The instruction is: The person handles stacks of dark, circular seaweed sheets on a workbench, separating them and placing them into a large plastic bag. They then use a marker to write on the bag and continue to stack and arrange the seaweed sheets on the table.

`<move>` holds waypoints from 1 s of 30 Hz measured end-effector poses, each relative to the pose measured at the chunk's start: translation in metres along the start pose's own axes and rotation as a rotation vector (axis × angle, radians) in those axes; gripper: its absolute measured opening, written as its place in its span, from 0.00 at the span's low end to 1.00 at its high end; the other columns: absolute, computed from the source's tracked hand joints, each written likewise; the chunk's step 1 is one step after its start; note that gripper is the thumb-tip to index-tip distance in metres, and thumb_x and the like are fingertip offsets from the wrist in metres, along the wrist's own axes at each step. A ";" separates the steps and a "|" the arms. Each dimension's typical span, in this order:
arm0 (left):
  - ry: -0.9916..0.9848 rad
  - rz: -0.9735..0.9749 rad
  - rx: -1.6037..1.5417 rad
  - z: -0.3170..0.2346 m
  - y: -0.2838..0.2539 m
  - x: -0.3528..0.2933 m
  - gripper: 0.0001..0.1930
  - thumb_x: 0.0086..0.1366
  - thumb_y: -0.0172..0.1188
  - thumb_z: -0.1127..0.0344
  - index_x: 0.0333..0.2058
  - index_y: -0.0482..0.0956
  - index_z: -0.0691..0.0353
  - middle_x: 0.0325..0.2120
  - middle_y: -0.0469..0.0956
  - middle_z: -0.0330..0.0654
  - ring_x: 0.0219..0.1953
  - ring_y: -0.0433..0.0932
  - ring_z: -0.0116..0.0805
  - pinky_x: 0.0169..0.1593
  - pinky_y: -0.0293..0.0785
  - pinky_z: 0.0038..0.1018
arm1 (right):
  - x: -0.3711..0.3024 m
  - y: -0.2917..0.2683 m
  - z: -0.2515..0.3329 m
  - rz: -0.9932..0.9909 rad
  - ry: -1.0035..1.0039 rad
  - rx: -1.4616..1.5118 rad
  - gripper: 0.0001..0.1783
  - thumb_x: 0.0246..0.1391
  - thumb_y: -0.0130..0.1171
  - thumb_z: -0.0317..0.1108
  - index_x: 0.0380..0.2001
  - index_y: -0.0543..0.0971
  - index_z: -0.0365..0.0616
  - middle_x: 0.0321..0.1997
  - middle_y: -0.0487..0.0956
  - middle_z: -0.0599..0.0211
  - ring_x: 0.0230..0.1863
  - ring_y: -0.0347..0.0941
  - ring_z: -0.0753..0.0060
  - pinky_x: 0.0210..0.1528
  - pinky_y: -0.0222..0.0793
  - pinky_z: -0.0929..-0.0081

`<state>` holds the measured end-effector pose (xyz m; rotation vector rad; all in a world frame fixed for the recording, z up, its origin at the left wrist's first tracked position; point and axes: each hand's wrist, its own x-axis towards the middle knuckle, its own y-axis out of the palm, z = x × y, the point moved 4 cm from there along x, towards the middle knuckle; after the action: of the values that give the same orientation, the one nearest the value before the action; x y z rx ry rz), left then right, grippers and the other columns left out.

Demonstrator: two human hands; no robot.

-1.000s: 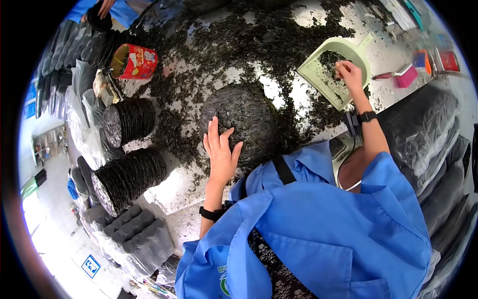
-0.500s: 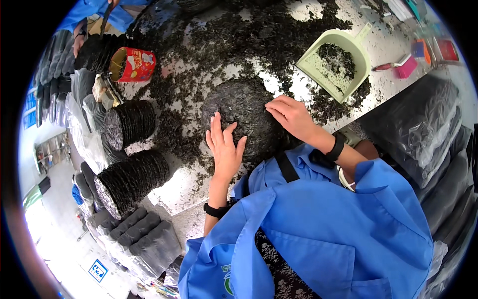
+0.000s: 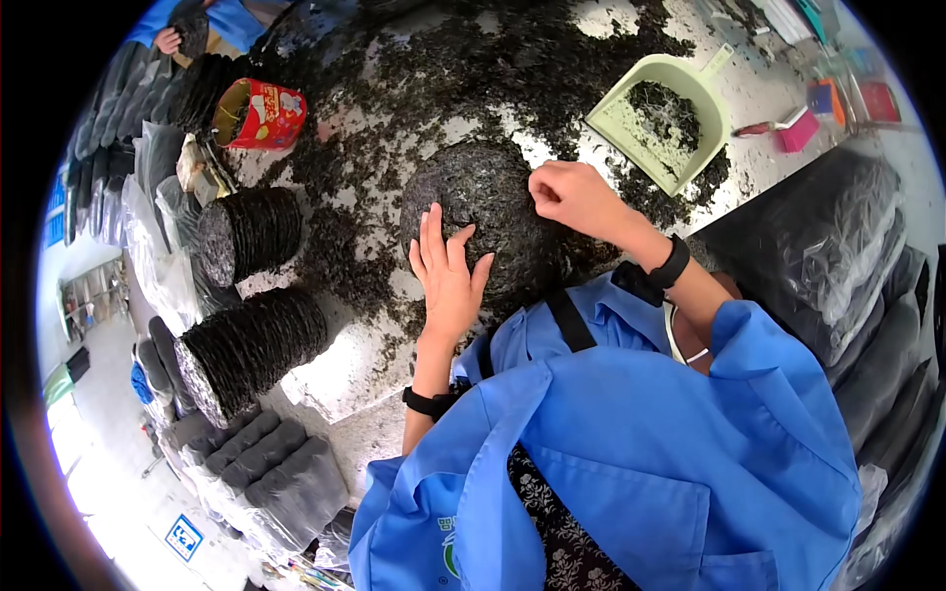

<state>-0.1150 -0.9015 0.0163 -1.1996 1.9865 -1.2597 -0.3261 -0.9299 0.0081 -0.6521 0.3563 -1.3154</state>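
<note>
A round, dark sheet of dried seaweed [image 3: 483,187] lies in front of me, apparently on top of a stack. My left hand [image 3: 448,271] rests flat on its near left part, fingers spread. At the sheet's right edge, my right hand [image 3: 576,200] has its fingers pinched together; whatever they hold, if anything, is too small to make out. Loose dark seaweed flakes [image 3: 394,108] are strewn thickly over the white table around the sheet. To the left, two stacks of round seaweed sheets [image 3: 261,350] lie on their sides.
A pale green dustpan [image 3: 650,118] holding scraps sits at the right, with a pink brush [image 3: 796,133] beyond it. A red tub [image 3: 261,115] stands at the far left. Plastic-wrapped dark bundles [image 3: 803,246] flank the table. Another person's hand [image 3: 168,40] shows at the upper left.
My right hand has shifted slightly up along the sheet's edge, its fingers curling in more. My left hand stays flat on the sheet. The other person's hand has moved at upper left.
</note>
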 end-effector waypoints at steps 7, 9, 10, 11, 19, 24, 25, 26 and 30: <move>-0.020 0.006 -0.041 0.009 -0.006 0.002 0.21 0.62 0.56 0.60 0.51 0.66 0.60 0.65 0.45 0.54 0.67 0.44 0.54 0.64 0.38 0.52 | -0.006 0.007 -0.030 0.068 0.421 0.925 0.03 0.53 0.55 0.26 0.28 0.74 0.36 0.23 0.76 0.70 0.24 0.73 0.82 0.29 0.71 0.82; -0.013 0.000 -0.053 0.010 -0.006 0.002 0.21 0.62 0.57 0.60 0.51 0.66 0.60 0.65 0.45 0.54 0.67 0.44 0.55 0.64 0.38 0.52 | -0.009 0.008 -0.031 0.003 0.436 1.011 0.04 0.54 0.55 0.26 0.28 0.74 0.36 0.24 0.76 0.70 0.24 0.73 0.82 0.29 0.71 0.82; -0.011 -0.002 -0.052 0.010 -0.005 0.002 0.21 0.62 0.57 0.60 0.51 0.66 0.60 0.65 0.45 0.54 0.67 0.44 0.55 0.64 0.38 0.52 | -0.010 0.007 -0.032 -0.026 0.419 0.893 0.03 0.53 0.55 0.26 0.29 0.74 0.37 0.25 0.76 0.69 0.25 0.73 0.81 0.29 0.71 0.81; -0.008 -0.004 -0.051 0.011 -0.004 0.003 0.21 0.62 0.57 0.59 0.51 0.67 0.60 0.65 0.45 0.55 0.67 0.44 0.55 0.64 0.38 0.52 | -0.010 0.006 -0.033 -0.056 0.402 0.775 0.02 0.53 0.55 0.25 0.29 0.74 0.37 0.26 0.76 0.69 0.25 0.74 0.80 0.29 0.71 0.80; -0.028 0.019 -0.024 0.007 -0.004 0.001 0.21 0.62 0.56 0.61 0.51 0.66 0.63 0.66 0.44 0.53 0.67 0.42 0.54 0.65 0.37 0.49 | -0.002 -0.007 0.008 -0.086 -0.113 -0.032 0.04 0.46 0.59 0.27 0.28 0.76 0.46 0.28 0.73 0.68 0.27 0.73 0.63 0.28 0.71 0.70; -0.022 0.022 -0.040 0.006 -0.002 0.003 0.21 0.62 0.57 0.62 0.52 0.66 0.62 0.66 0.44 0.54 0.67 0.42 0.54 0.65 0.36 0.50 | -0.003 -0.004 0.006 -0.039 -0.153 -0.223 0.04 0.46 0.59 0.29 0.28 0.77 0.42 0.29 0.74 0.68 0.28 0.74 0.65 0.29 0.72 0.71; -0.022 0.021 -0.038 0.005 0.000 0.003 0.21 0.62 0.57 0.62 0.52 0.66 0.61 0.66 0.44 0.54 0.67 0.42 0.54 0.65 0.36 0.50 | -0.002 -0.002 0.006 -0.012 -0.167 -0.297 0.04 0.45 0.58 0.28 0.27 0.77 0.42 0.28 0.73 0.67 0.28 0.74 0.65 0.29 0.72 0.70; -0.023 0.019 -0.036 0.005 0.001 0.003 0.21 0.62 0.57 0.62 0.52 0.66 0.61 0.66 0.44 0.54 0.67 0.42 0.54 0.65 0.36 0.50 | -0.002 -0.001 0.007 0.016 -0.180 -0.371 0.04 0.45 0.57 0.28 0.26 0.76 0.41 0.27 0.73 0.66 0.28 0.74 0.65 0.29 0.72 0.70; -0.024 0.019 -0.004 0.001 0.004 0.003 0.21 0.61 0.57 0.62 0.52 0.66 0.61 0.66 0.44 0.54 0.67 0.42 0.54 0.64 0.36 0.50 | 0.005 0.007 0.022 0.101 -0.169 -0.536 0.03 0.40 0.55 0.27 0.21 0.74 0.39 0.25 0.71 0.62 0.29 0.75 0.62 0.27 0.74 0.71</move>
<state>-0.1172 -0.9041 0.0118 -1.1904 1.9796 -1.2266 -0.3063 -0.9291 0.0215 -1.1712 0.6031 -1.0600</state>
